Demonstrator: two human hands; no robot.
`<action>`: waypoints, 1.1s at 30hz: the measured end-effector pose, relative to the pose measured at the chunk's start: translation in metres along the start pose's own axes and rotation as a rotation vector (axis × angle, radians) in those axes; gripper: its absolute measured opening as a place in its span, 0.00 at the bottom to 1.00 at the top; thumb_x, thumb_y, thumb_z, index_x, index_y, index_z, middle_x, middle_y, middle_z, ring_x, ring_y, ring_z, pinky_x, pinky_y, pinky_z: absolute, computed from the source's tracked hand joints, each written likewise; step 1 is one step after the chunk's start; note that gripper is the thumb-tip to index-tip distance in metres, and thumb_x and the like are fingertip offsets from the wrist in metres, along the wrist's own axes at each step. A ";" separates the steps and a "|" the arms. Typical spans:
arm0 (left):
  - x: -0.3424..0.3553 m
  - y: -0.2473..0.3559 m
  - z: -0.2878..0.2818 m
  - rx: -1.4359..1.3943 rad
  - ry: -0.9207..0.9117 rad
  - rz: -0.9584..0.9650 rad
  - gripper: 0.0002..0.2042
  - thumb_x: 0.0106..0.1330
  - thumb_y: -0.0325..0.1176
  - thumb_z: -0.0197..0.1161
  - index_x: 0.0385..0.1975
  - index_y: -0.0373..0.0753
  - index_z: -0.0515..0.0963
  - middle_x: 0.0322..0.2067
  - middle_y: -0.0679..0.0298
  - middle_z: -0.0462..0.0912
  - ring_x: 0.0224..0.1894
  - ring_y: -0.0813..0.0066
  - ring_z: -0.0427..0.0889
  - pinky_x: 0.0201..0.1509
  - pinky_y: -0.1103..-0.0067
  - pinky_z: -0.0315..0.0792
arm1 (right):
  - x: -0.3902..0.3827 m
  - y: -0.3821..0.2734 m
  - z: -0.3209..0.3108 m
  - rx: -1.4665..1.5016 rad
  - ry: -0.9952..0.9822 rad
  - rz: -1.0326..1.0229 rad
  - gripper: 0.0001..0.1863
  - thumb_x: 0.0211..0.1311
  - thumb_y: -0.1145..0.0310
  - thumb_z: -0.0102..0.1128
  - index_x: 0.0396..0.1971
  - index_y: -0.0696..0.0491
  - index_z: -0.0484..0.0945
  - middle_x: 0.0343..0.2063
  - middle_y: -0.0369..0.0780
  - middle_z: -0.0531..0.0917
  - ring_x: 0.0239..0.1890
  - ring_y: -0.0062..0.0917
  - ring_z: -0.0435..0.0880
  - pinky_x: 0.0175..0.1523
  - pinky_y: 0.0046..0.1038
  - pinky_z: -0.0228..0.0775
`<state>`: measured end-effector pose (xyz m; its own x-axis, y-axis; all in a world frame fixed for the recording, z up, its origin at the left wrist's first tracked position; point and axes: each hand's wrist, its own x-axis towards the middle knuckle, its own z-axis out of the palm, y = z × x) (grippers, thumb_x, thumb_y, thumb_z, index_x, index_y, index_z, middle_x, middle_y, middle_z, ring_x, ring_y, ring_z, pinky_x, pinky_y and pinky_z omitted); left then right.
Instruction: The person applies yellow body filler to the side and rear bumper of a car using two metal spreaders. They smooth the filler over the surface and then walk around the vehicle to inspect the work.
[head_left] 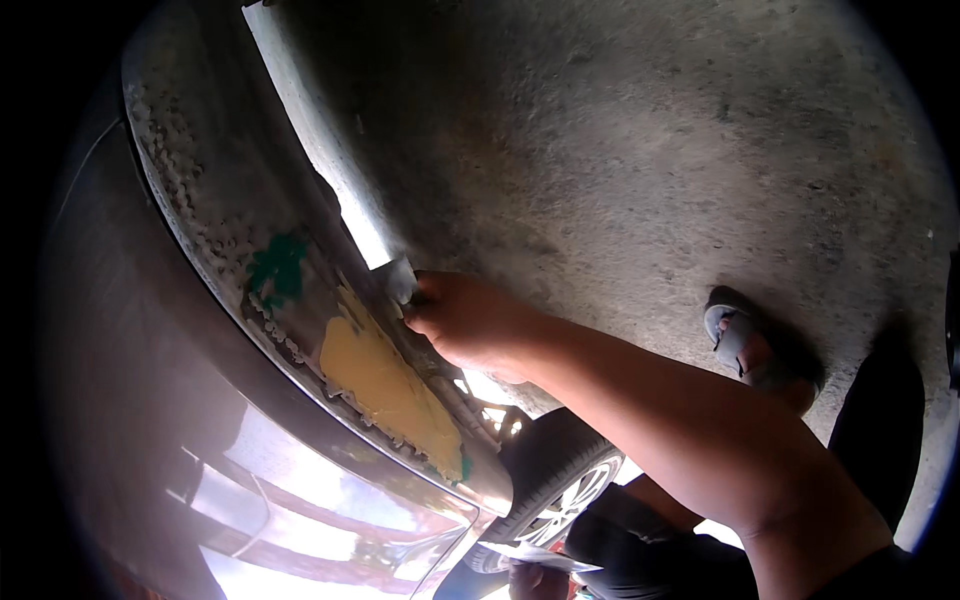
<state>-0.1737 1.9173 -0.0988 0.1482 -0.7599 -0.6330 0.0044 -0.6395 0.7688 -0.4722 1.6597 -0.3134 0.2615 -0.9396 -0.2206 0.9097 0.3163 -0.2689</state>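
My right hand (450,315) is closed on a small grey putty spreader (398,282), held against the edge of a sanded car body panel (195,170). Just left of and below it, a patch of yellow filler (385,390) covers part of the panel, with a green patch (275,270) higher up and flaking, pitted surface around both. My left hand (530,582) shows at the bottom edge, gripping a thin, pale flat board (545,558); its fingers are mostly cut off by the frame's lower edge.
The glossy grey car body (150,330) fills the left side. A tyre with a spoked wheel (555,485) sits below the panel. The rough concrete floor (660,150) spreads across the upper right, with a sandalled foot (745,350) and dark-clothed leg (880,410) at right.
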 end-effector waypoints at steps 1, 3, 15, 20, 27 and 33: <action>-0.002 -0.006 -0.008 -0.030 0.030 -0.039 0.22 0.56 0.23 0.53 0.53 0.46 0.72 0.50 0.61 0.76 0.54 0.58 0.73 0.59 0.59 0.66 | 0.009 0.002 0.005 -0.028 0.041 0.010 0.11 0.62 0.70 0.48 0.40 0.58 0.76 0.27 0.41 0.77 0.30 0.24 0.70 0.36 0.32 0.63; -0.005 -0.015 -0.012 -0.062 0.079 -0.067 0.20 0.55 0.24 0.53 0.50 0.45 0.73 0.47 0.60 0.77 0.51 0.59 0.74 0.57 0.61 0.67 | 0.013 -0.008 0.011 -0.028 0.024 0.016 0.14 0.59 0.74 0.45 0.44 0.59 0.75 0.39 0.48 0.77 0.44 0.33 0.74 0.45 0.36 0.66; -0.016 -0.028 -0.015 -0.145 0.058 -0.101 0.16 0.54 0.29 0.51 0.44 0.39 0.76 0.41 0.58 0.80 0.46 0.60 0.77 0.53 0.68 0.68 | -0.063 -0.044 0.058 -0.359 0.136 -0.290 0.17 0.64 0.71 0.44 0.50 0.61 0.69 0.25 0.54 0.79 0.31 0.40 0.81 0.34 0.39 0.71; -0.005 -0.025 0.047 -0.010 0.106 -0.124 0.22 0.59 0.32 0.50 0.55 0.36 0.69 0.53 0.55 0.73 0.57 0.58 0.71 0.62 0.63 0.62 | -0.089 -0.020 0.097 -0.469 0.410 -0.595 0.23 0.60 0.75 0.48 0.56 0.63 0.64 0.31 0.53 0.79 0.31 0.42 0.80 0.33 0.37 0.74; -0.019 -0.043 0.011 -0.057 -0.066 0.035 0.16 0.56 0.31 0.50 0.44 0.37 0.75 0.33 0.55 0.80 0.40 0.58 0.77 0.53 0.65 0.67 | -0.103 0.013 0.037 -0.369 0.104 -0.075 0.11 0.66 0.68 0.45 0.28 0.58 0.71 0.20 0.46 0.76 0.23 0.31 0.78 0.32 0.39 0.70; -0.022 -0.040 -0.013 -0.084 -0.025 -0.097 0.15 0.53 0.31 0.53 0.41 0.44 0.77 0.24 0.58 0.78 0.29 0.61 0.73 0.40 0.67 0.69 | -0.029 0.055 0.022 -0.099 0.092 0.110 0.10 0.64 0.67 0.50 0.34 0.58 0.73 0.27 0.43 0.76 0.31 0.27 0.71 0.38 0.34 0.63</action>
<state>-0.1645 1.9611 -0.1148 0.1186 -0.6983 -0.7059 0.1009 -0.6987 0.7082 -0.4229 1.7012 -0.3008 0.3233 -0.8842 -0.3371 0.8396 0.4324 -0.3287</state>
